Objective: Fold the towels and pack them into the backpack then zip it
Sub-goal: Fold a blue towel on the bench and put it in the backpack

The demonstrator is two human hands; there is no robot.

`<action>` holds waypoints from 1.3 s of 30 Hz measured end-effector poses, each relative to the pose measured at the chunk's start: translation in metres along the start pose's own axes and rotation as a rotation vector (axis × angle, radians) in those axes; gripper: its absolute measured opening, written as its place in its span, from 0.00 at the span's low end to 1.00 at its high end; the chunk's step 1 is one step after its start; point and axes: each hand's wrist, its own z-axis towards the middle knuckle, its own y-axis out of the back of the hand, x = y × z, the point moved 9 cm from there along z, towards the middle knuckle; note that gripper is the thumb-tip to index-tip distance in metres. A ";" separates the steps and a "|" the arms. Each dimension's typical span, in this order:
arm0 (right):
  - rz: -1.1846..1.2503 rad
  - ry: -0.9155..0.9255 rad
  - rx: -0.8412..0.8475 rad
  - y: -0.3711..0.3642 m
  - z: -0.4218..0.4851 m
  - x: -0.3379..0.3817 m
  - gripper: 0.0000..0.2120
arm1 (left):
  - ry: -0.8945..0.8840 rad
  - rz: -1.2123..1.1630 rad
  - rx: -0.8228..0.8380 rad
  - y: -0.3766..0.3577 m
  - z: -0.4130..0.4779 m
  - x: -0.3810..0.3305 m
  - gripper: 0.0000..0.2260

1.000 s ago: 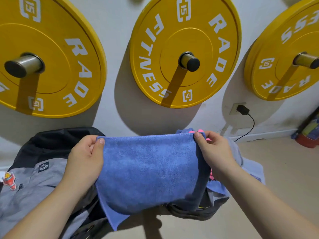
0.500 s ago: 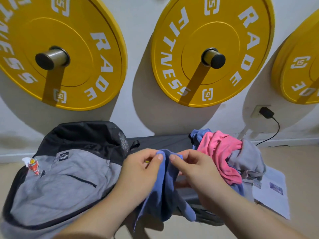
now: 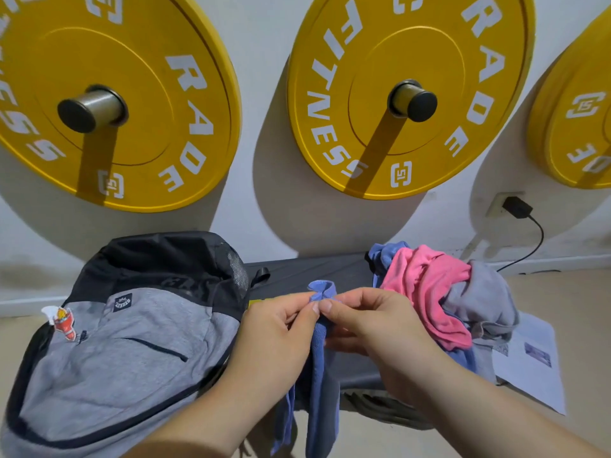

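Where the wall [image 3: 264, 94] carries three yellow plates [image 3: 334, 94], we read "RADE FITNESS" in white on them, with a boxed "15" mark. The dark patch [image 3: 122, 302] on the backpack [image 3: 115, 352] has lettering too small to read, and a cartoon charm [image 3: 62, 322] sits near its left side.

Our left hand [image 3: 274, 338] and right hand [image 3: 373, 328] meet fingertip to fingertip. Each pinches the top edge of the blue towel [image 3: 322, 358], which hangs doubled between them before the bench's [image 3: 314, 269] front edge. A second ago we held that towel spread wide; now its corners are together and the pile behind shows.

The backpack lies at the bench's left end, grey front up. At the right end a pink towel [image 3: 426, 292], a grey towel [image 3: 482, 299] and a second blue towel [image 3: 383, 256] lie bunched, touching.

The dark bench stands against the white wall; the floor [image 3: 578, 309] is beige. A printed sheet [image 3: 532, 358] lies by the right end, and a black plug [image 3: 515, 206] sits in a socket [image 3: 496, 203] above it.
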 end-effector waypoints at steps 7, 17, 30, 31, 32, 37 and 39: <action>0.016 0.012 0.021 -0.001 0.000 0.005 0.08 | -0.100 0.082 0.005 -0.004 -0.004 -0.009 0.10; -0.056 -0.042 0.195 -0.010 0.001 0.004 0.10 | 0.036 -0.145 0.041 0.001 0.001 0.006 0.10; 0.028 0.068 0.413 0.009 0.013 0.015 0.17 | -0.022 -0.451 0.121 0.030 0.016 -0.014 0.03; 0.006 0.116 0.338 0.013 0.015 0.021 0.14 | -0.028 -0.371 0.049 0.037 0.019 -0.009 0.05; -0.040 0.168 0.253 0.019 0.017 0.027 0.12 | -0.040 -0.311 -0.008 0.042 0.021 -0.006 0.06; -0.149 0.341 0.016 0.032 0.019 0.041 0.10 | -0.115 -0.190 -0.054 0.049 0.022 -0.005 0.04; -0.200 0.342 -0.025 0.033 0.019 0.040 0.11 | -0.121 -0.120 -0.001 0.043 0.022 -0.004 0.05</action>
